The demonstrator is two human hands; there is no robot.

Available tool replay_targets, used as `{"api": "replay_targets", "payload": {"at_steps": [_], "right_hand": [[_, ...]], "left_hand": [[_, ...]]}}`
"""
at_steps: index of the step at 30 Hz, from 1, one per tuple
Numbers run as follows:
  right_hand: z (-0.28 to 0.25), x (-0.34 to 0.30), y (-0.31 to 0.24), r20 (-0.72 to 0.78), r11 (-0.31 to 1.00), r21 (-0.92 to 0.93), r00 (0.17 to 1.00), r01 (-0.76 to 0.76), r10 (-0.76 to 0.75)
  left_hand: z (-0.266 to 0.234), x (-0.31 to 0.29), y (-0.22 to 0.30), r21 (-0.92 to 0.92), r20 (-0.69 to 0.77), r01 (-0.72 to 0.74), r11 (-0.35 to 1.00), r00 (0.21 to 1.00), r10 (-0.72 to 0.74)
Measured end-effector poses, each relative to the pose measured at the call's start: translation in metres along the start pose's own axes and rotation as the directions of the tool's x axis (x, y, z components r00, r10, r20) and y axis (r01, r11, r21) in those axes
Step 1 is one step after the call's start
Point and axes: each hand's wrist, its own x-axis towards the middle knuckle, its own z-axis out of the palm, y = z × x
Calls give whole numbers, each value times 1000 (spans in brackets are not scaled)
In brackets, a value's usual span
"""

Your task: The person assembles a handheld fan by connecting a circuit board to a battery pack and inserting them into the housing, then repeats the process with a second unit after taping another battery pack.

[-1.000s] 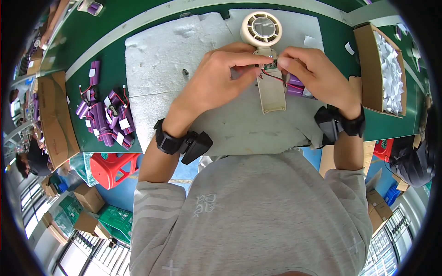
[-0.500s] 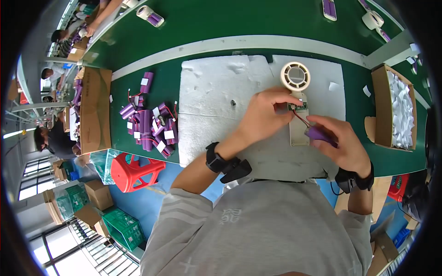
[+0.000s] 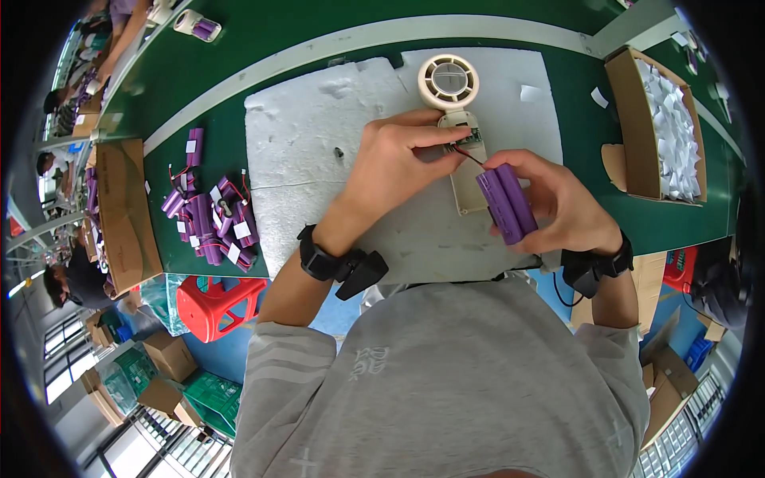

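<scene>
A cream handheld fan housing (image 3: 470,191) lies on the white foam sheet (image 3: 295,159), its round slotted head (image 3: 449,82) pointing away from me. At the upper part of its handle, my left hand (image 3: 390,163) grips a small green circuit board (image 3: 472,137) between thumb and fingers. Thin red and dark wires (image 3: 468,154) run from the board toward a purple battery pack (image 3: 508,204) of two cells side by side. My right hand (image 3: 558,203) holds that pack by its right side and lower end, tilted above the handle's lower right edge.
Several purple battery packs (image 3: 207,219) with wires and white labels are heaped left on the green table (image 3: 279,72). A carton (image 3: 625,119) of white paper pieces stands right, a taller carton (image 3: 127,215) at the left edge. A red stool (image 3: 211,307) is on the floor.
My right hand has turned the battery pack, so both cells now face up and show clearly. My left hand stays at the circuit board. The whole view has shifted.
</scene>
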Motion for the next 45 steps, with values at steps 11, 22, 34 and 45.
{"api": "replay_targets", "payload": {"at_steps": [11, 22, 34, 45], "right_hand": [[9, 7, 4, -104, 721, -673, 944, 165, -313], [22, 22, 11, -27, 405, -892, 868, 203, -495], [29, 16, 20, -64, 280, -953, 826, 117, -561], [29, 16, 24, -60, 259, -960, 823, 108, -565]], "left_hand": [[-5, 2, -1, 85, 100, -49, 995, 994, 41], [-10, 5, -5, 44, 131, -63, 997, 990, 57], [-10, 5, -8, 51, 138, -84, 995, 987, 77], [-12, 7, -11, -30, 171, -7, 1000, 985, 12]]}}
